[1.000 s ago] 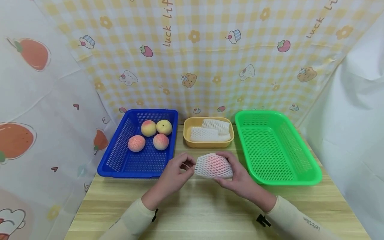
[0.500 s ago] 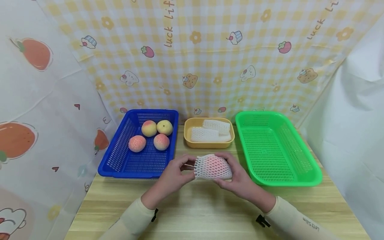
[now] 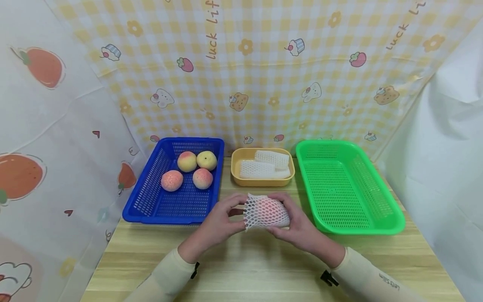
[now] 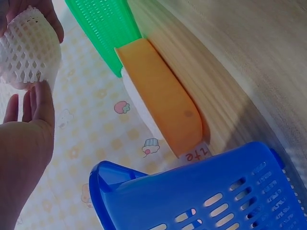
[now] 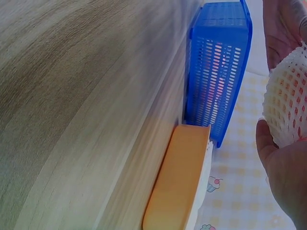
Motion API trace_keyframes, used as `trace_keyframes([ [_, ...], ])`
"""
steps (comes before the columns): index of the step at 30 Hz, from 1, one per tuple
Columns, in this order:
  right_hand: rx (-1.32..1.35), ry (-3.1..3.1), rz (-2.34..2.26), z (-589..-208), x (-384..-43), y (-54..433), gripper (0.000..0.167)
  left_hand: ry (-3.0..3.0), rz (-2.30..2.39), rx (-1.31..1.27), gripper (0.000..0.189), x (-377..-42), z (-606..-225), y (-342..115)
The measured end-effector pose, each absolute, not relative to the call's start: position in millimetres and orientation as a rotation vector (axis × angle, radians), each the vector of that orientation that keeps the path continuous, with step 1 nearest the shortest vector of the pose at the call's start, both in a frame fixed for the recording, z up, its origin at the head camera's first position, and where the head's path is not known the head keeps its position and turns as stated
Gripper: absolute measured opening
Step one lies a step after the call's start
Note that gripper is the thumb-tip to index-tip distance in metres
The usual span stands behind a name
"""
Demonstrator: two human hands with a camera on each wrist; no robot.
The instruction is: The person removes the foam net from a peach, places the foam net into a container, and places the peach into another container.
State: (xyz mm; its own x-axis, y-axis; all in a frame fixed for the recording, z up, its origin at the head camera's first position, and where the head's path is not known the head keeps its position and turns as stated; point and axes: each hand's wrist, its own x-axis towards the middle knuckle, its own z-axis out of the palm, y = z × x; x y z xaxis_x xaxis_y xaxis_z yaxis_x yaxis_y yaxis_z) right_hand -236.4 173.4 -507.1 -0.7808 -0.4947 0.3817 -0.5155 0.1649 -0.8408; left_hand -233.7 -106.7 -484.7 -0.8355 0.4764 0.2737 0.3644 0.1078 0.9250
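A pink peach (image 3: 266, 208) sits inside a white foam fruit net (image 3: 252, 212), held above the table between both hands. My right hand (image 3: 297, 222) grips the peach through the net, fingers over the top and thumb beneath. At the net's wide left mouth, my left hand (image 3: 222, 220) holds the edge with curved fingers and thumb. The left wrist view shows the netted peach (image 4: 29, 50) at its upper left corner, fingertips against the mesh. Mesh also covers the fruit's side in the right wrist view, where the right thumb (image 5: 265, 136) presses on it.
To the left, a blue basket (image 3: 171, 212) holds several peaches (image 3: 172, 180). A yellow tray (image 3: 263, 182) with white foam nets (image 3: 258, 170) stands at the back middle. On the right is a green basket (image 3: 336, 188). All stand on a wooden table (image 3: 260, 268).
The net's left mouth has spread wider and its edge has drawn slightly left over the peach. My left thumb and fingers have moved apart along with it; the right hand has shifted slightly left.
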Motion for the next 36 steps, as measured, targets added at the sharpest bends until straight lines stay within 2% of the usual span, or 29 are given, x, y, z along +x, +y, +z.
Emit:
trace_keyframes([
  [7,1.041,-2.377,1.761,-504.3,-234.5,171.7,0.082,2.204,1.819,0.772,0.050,-234.1,-485.8,-105.7],
  [36,1.099,-2.421,1.710,-505.0,-231.3,164.4,0.083,2.130,1.777,0.737,0.062,-231.5,-484.1,-98.8],
])
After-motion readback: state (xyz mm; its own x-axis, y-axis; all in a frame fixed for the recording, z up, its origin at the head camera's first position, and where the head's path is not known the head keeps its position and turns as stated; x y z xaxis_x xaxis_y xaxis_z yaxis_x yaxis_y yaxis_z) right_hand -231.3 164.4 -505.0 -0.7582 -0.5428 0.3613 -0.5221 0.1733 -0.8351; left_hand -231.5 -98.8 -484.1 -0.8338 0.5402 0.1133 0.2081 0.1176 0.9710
